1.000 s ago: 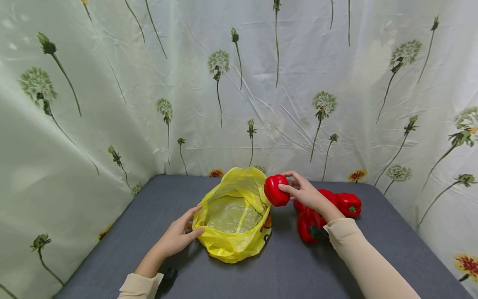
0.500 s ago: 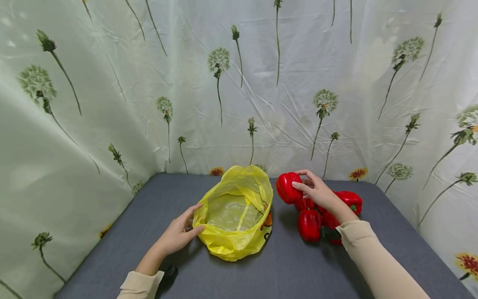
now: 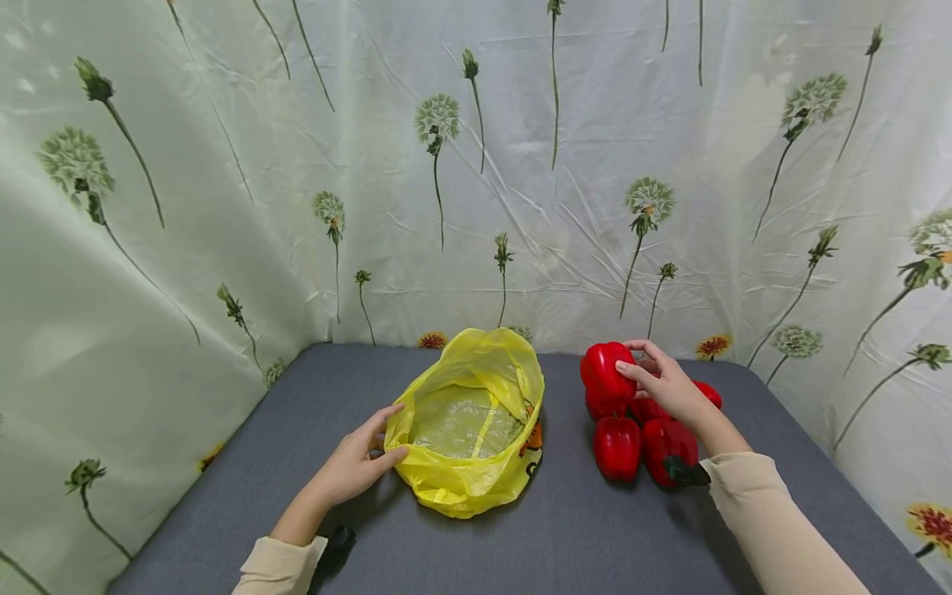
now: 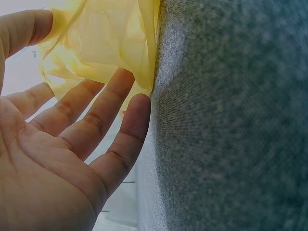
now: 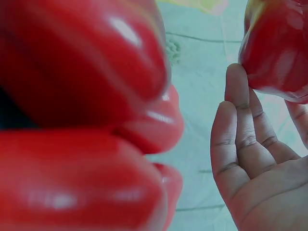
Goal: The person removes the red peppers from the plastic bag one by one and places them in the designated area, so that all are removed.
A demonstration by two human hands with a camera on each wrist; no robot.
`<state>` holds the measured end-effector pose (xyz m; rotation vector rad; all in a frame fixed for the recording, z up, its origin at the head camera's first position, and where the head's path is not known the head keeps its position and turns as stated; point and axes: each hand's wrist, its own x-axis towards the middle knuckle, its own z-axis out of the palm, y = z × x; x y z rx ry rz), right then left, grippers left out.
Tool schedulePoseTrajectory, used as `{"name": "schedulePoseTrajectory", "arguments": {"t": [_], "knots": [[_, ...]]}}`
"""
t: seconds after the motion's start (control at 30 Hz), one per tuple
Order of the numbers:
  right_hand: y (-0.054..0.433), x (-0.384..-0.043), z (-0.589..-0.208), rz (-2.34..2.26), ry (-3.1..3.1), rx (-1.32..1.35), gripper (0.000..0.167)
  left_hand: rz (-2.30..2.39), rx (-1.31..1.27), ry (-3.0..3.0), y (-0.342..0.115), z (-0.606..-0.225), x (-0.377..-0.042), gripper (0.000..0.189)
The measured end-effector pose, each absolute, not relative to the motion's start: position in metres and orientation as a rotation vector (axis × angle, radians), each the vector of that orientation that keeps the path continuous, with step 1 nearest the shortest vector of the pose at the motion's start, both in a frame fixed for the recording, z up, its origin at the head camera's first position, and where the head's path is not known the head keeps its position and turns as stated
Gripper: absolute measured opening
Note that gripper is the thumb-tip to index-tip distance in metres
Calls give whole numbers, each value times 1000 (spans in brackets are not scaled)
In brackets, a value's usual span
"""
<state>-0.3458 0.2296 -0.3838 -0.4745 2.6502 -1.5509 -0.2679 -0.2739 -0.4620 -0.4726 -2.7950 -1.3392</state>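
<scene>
A yellow plastic bag (image 3: 464, 487) stands with its mouth wide and upward in the head view. My left hand (image 3: 353, 471) rests against its left side, thumb near the front rim and fingers fairly straight; in the left wrist view the fingertips touch the yellow film (image 4: 106, 43). To the right of the bag, my right hand (image 3: 667, 390) holds a red bell pepper (image 3: 604, 372) between thumb and fingers, above the other peppers. That held pepper (image 5: 279, 48) also shows at the upper right of the right wrist view.
Several more red bell peppers lie grouped beneath and beside my right hand, including a front pepper (image 3: 616, 448) and its neighbour (image 3: 668, 446). Everything stands on a grey table (image 3: 416, 558). A pale curtain (image 3: 521, 190) with dandelion prints hangs behind and at the sides.
My right hand has moved rightward with the red bell pepper, from beside the bag's rim to over the other peppers. My left hand and the bag have stayed put.
</scene>
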Motion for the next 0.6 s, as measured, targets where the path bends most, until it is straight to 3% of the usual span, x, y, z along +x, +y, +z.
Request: {"name": "schedulePoseTrajectory", "arguments": {"t": [0.27,0.6], "knots": [[252,-337,-386,-1633,2620,-363,59,-1315,-478,-2783,-273,-462,-267,70],[273,-328,-394,-1704,2593,-359,40,-1310,-465,-2791,-273,-462,-266,70]]}}
